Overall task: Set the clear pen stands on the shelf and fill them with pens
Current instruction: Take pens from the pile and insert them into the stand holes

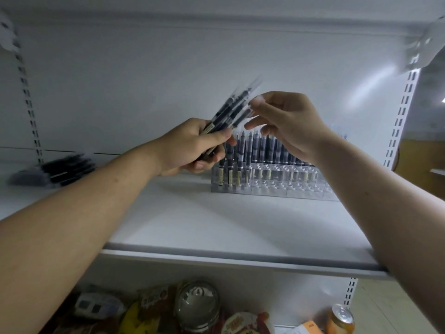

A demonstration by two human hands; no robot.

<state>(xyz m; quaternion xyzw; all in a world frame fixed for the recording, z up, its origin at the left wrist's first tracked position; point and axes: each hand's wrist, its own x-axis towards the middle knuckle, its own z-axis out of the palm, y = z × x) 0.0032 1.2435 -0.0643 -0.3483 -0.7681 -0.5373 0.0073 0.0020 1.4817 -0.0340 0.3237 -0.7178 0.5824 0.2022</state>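
Clear pen stand (277, 183) sits back-right on the white shelf (216, 225), part-filled with upright pens (263, 145); left hand (190, 148) grips a bundle of pens (231, 112) above it; right hand (286, 121) at the bundle's tips, grasp not discernible (blur).

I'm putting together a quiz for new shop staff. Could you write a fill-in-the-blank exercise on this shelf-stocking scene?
1. The left hand grips a bundle of ___.
2. The clear pen stand sits on the white ___.
3. The pens already in the stand are ___, not lying flat.
4. A loose pile of pens lies to the stand's ___.

Missing words: pens; shelf; upright; left.
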